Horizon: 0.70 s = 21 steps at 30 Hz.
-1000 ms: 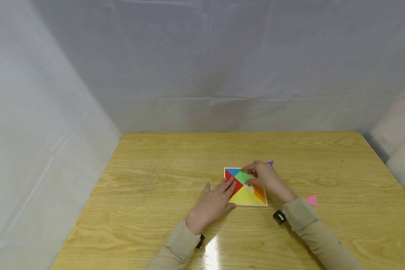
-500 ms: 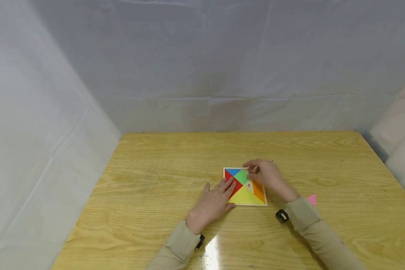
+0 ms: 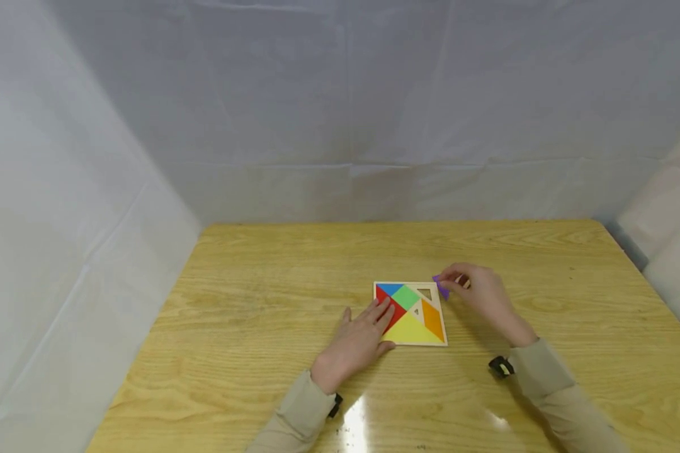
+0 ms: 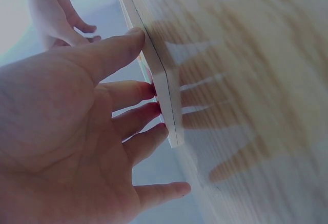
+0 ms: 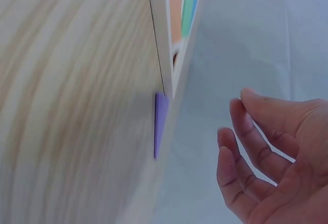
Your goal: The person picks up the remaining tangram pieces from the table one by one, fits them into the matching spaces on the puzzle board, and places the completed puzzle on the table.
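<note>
A square wooden tangram board (image 3: 446, 336) lies on the table, with blue, red, green, yellow and orange pieces set in it. My left hand (image 3: 356, 345) rests with spread fingers on the red triangle (image 3: 399, 313), its thumb at the board's front edge in the left wrist view. Just beyond the board's right corner, a purple triangle (image 3: 443, 292) lies flat on the table. Over it hovers my right hand (image 3: 484, 299), partly covering it in the head view. The right wrist view shows that hand's loosely bent fingers (image 5: 225, 170) apart from the purple triangle (image 5: 160, 121), holding nothing.
Bare wood with a triangular cutout (image 3: 425, 294) shows in the board's upper right. A smaller hole (image 3: 416, 312) sits near the green square (image 3: 405, 298). White sheets (image 3: 340, 113) hang behind and beside the wooden table (image 3: 260, 314).
My right hand has moved right, from over the board to over the purple triangle, uncovering the board's upper right corner. The pink triangle is now hidden behind the right arm. My left hand stays put.
</note>
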Available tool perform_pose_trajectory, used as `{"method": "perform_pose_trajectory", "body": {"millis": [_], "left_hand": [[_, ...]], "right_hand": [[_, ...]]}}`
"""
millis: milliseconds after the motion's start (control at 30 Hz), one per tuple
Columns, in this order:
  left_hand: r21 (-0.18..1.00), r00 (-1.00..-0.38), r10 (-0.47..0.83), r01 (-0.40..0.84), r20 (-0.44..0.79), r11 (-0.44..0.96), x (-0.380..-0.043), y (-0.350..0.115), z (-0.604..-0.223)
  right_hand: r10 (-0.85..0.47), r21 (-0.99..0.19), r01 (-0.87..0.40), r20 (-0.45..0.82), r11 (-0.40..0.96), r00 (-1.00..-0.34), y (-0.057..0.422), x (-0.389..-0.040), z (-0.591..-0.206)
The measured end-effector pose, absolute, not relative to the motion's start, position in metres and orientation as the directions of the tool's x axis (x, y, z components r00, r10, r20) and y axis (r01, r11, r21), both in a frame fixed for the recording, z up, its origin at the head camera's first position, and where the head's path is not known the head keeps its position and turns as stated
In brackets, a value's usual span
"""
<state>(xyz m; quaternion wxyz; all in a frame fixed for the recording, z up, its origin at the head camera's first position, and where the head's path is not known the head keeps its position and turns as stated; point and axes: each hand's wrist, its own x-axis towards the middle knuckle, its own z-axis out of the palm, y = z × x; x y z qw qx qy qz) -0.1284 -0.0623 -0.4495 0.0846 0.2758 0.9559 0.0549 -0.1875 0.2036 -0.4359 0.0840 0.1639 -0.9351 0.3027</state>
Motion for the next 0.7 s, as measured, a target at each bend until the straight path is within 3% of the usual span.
{"method": "perform_pose_trajectory", "body": {"millis": [200,700], "left_hand": [[0.168,-0.837,0.532,0.511,-0.129,0.843,-0.128,-0.062,-0.45],[0.153,-0.836,0.533,0.514,-0.132,0.844,-0.129,-0.064,-0.449]], "right_hand": [[-0.281,-0.488,-0.385,0.276,0.783,-0.919,0.234,-0.176,-0.428],[-0.466,-0.373,-0.459,0.077,0.806,-0.881,0.299,-0.142,-0.439]]}}
